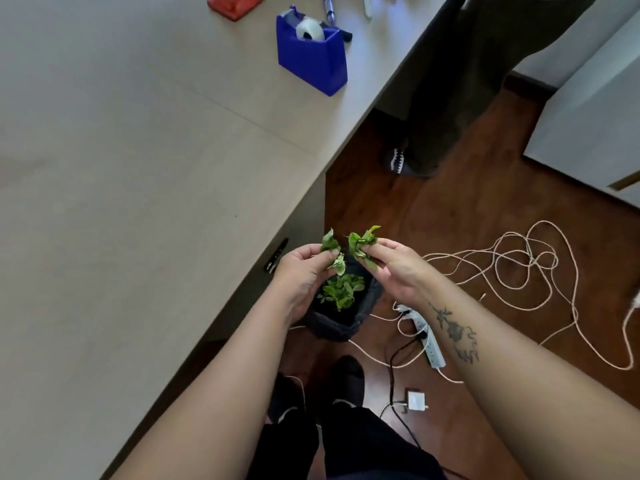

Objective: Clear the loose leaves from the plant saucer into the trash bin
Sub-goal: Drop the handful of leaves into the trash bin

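Holding green leaves over a black-lined trash bin (341, 325) on the wooden floor (450, 209), both hands pinch small clumps. The left hand (301, 271) grips leaves (330, 244) between thumb and fingers; the right hand (394, 268) grips another clump (360, 244). A pile of leaves (341, 291) lies inside the bin. A blue tape dispenser (311, 53) on the desk (138, 168) holds a roll of tape.

The trash bin (341, 327) is partly hidden behind both wrists; the red object (235, 3) and pen (328, 8) are cut by the top edge.
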The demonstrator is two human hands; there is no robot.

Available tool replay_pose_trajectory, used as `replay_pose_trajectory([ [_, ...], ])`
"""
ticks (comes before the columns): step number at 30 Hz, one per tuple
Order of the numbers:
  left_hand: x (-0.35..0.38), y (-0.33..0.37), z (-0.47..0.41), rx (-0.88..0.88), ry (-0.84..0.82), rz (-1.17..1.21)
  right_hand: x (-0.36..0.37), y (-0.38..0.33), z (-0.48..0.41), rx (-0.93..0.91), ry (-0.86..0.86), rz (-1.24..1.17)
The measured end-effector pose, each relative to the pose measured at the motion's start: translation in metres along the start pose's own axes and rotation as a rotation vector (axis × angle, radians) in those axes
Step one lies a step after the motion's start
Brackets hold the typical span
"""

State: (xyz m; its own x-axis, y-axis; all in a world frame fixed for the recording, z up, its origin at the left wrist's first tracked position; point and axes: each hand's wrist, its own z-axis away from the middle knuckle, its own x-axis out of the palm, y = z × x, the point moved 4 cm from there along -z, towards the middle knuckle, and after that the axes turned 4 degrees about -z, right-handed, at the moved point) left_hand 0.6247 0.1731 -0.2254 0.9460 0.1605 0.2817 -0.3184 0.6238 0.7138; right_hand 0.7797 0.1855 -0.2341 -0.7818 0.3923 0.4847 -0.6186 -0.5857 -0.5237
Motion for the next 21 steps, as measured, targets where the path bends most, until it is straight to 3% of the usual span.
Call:
replay_pose_trajectory([
  [11, -0.030, -0.122, -0.104, -0.092, 0.162, -0.199, -0.094, 0.077, -0.094, 0.020, 0.205, 0.081],
  [17, -0.038, -0.181, -0.160, -0.114, 0.109, -0.237, -0.136, 0.127, -0.152, 0.042, 0.252, 0.237],
  [21, -0.045, -0.205, -0.179, -0.347, 0.005, -0.480, -0.156, 0.148, -0.178, 0.134, 0.259, 0.369],
])
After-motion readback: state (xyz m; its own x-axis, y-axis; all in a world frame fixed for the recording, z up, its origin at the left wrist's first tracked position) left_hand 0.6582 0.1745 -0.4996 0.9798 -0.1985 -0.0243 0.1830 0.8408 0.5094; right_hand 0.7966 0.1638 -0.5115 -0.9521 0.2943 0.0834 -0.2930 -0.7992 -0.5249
